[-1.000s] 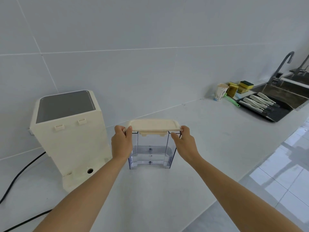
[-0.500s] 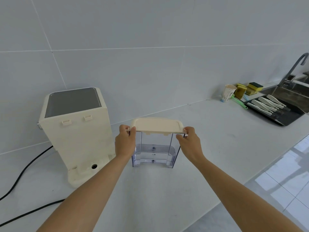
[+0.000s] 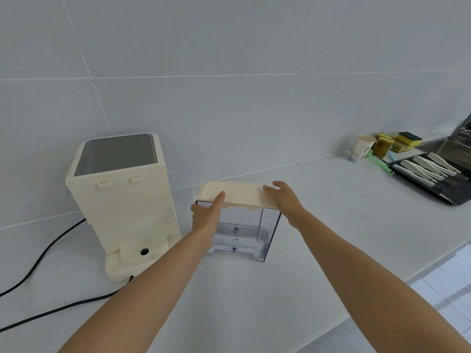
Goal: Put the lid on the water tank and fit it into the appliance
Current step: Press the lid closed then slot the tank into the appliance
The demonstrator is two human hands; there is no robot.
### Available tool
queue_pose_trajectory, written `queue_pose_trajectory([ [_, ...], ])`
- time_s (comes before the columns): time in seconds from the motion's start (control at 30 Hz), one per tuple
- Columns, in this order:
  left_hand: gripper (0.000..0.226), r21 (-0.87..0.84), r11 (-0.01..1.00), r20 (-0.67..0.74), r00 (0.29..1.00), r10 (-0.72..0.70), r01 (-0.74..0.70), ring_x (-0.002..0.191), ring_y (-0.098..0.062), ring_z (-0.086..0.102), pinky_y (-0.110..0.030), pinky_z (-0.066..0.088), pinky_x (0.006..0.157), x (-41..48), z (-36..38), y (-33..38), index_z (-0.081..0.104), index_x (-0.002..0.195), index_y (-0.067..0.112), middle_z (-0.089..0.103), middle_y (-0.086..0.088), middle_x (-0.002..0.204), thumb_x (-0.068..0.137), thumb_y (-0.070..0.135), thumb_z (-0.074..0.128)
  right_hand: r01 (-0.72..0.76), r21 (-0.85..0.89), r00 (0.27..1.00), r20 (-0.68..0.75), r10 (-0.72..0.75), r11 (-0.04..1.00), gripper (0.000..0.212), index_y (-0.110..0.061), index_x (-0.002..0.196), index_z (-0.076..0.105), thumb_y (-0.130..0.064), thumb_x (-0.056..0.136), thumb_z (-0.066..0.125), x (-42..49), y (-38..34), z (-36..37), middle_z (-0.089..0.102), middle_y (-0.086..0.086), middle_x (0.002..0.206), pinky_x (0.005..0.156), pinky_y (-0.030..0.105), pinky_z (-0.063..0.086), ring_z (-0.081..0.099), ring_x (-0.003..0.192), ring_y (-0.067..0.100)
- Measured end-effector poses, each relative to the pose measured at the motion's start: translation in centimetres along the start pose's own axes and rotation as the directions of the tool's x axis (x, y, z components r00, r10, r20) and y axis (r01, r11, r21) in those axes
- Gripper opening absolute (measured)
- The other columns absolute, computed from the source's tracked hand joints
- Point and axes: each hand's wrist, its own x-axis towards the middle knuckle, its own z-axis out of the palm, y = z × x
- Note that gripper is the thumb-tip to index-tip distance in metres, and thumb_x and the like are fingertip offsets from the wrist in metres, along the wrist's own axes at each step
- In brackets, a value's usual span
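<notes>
A clear plastic water tank (image 3: 242,233) stands upright on the white counter (image 3: 331,225), with a cream lid (image 3: 240,193) lying flat across its top. My left hand (image 3: 207,212) rests with fingers stretched onto the lid's left end, thumb down the tank's side. My right hand (image 3: 285,200) lies flat and open on the lid's right end. The cream appliance (image 3: 122,200) stands to the left, its back face with two clips and an empty base slot with a round hole (image 3: 144,251) turned toward me.
Black power cables (image 3: 51,250) run across the counter left of the appliance. At the far right sit a paper cup (image 3: 362,148), sponges (image 3: 397,142), a green brush (image 3: 379,163), a black tray of knives (image 3: 433,174) and the sink edge. The counter's front edge drops to a tiled floor.
The lid, held by its ends just above the tank before, now sits on the tank. Both hands have let go of its ends and lie flat on top.
</notes>
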Motion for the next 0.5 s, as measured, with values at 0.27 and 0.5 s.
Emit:
queue_pose_trajectory([
  [0.27, 0.075, 0.013, 0.998, -0.051, 0.997, 0.063, -0.062, 0.126, -0.033, 0.039, -0.039, 0.035, 0.092, 1.6, 0.6, 0.2, 0.008, 0.142, 0.016, 0.034, -0.012, 0.145, 0.085, 0.040, 0.050, -0.015, -0.018, 1.000, 0.006, 0.015, 1.000, 0.019, -0.010, 0.095, 0.049, -0.024, 0.083, 0.054, -0.1, 0.3, 0.1, 0.050, 0.005, 0.099, 0.069, 0.025, 0.037, 0.046, 0.087, 0.020],
  [0.5, 0.075, 0.079, 0.996, 0.175, 0.984, 0.033, -0.047, 0.138, -0.029, 0.023, -0.044, 0.020, 0.111, 3.9, 0.0, 1.7, -0.007, 0.143, 0.023, 0.018, -0.007, 0.154, 0.089, 0.039, 0.042, -0.050, 0.018, 0.993, 0.104, 0.048, 0.999, 0.034, -0.014, 0.069, 0.037, -0.027, 0.076, 0.067, -2.4, 0.7, -0.2, 0.043, 0.007, 0.082, 0.070, 0.034, 0.037, 0.043, 0.078, 0.022],
])
